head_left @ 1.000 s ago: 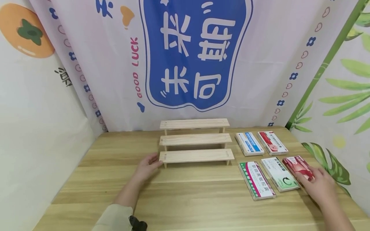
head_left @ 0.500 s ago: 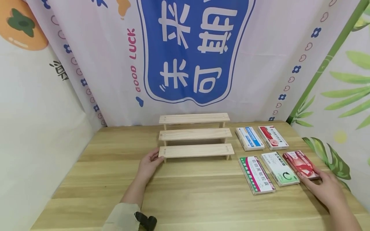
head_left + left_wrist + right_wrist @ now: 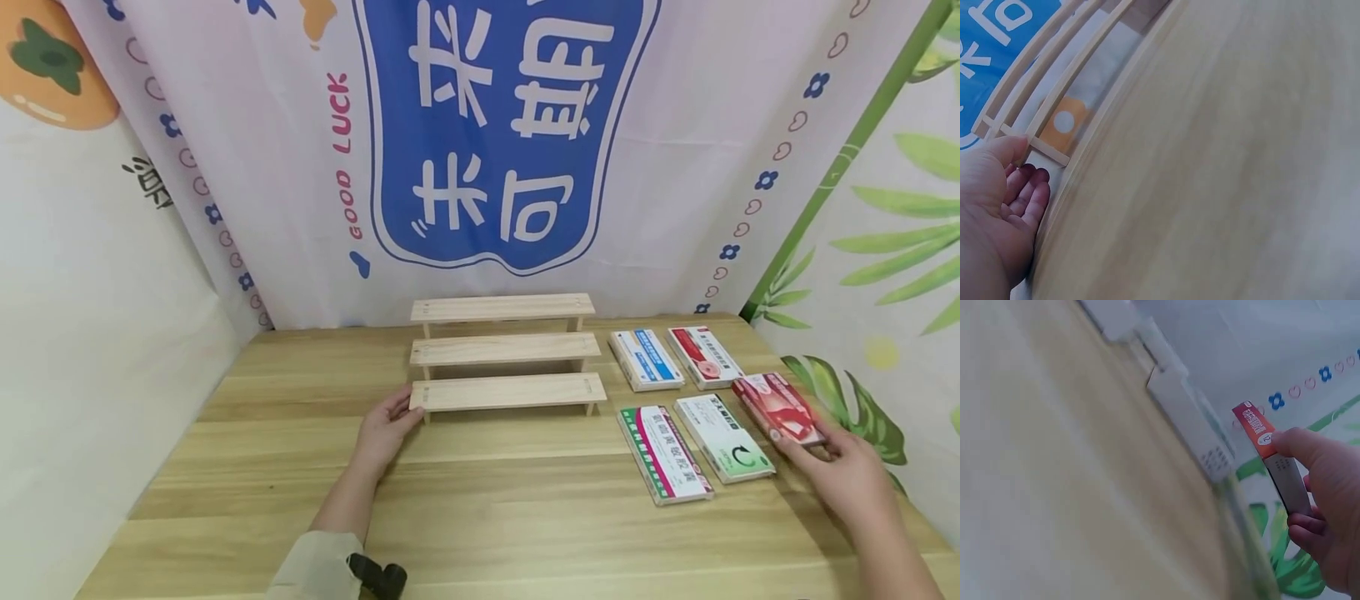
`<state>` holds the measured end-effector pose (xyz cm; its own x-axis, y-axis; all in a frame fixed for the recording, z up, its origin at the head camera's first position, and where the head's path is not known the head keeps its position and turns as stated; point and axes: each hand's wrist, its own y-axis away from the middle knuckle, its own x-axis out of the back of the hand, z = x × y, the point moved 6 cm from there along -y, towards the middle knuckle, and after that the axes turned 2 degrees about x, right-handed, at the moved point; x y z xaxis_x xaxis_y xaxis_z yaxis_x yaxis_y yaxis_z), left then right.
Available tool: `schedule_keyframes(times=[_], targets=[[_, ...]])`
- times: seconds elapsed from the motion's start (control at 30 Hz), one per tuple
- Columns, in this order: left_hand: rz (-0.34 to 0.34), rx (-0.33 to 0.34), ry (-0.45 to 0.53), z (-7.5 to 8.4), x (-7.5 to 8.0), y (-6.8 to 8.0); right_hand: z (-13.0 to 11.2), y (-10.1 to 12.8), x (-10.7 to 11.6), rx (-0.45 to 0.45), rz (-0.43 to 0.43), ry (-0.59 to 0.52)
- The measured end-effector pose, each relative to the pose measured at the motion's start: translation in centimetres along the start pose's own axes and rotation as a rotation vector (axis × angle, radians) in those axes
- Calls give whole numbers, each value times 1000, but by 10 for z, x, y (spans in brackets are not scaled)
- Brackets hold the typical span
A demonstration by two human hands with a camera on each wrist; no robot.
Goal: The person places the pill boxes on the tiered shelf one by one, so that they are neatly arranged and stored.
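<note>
Currently, your right hand point(image 3: 855, 479) pinches the red box point(image 3: 778, 407) above the table point(image 3: 510, 533).
Its grip has thumb and fingers around the near end, to the right of the green-and-white box point(image 3: 725, 437); your left hand point(image 3: 382, 433) holds the front left corner of the wooden rack point(image 3: 510, 392).

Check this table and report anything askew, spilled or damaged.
I see no spill or damage on the table, and the shelf stands upright. One oddity: the banner behind looks turned sideways, its GOOD LUCK lettering running bottom to top. The red box is raised, but the right hand holds it.
</note>
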<state>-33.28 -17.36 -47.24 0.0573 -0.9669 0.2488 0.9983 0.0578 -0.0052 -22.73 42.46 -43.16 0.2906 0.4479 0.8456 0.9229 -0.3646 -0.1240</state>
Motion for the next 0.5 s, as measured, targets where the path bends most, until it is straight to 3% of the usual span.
schedule_keyframes(times=[0.3,0.5], targets=[[-2,4,7,0,1,1,-71,-20,16,160,-26,-78],[-5,11,10,0,0,2,-123,-34,7,235,-71,-110]])
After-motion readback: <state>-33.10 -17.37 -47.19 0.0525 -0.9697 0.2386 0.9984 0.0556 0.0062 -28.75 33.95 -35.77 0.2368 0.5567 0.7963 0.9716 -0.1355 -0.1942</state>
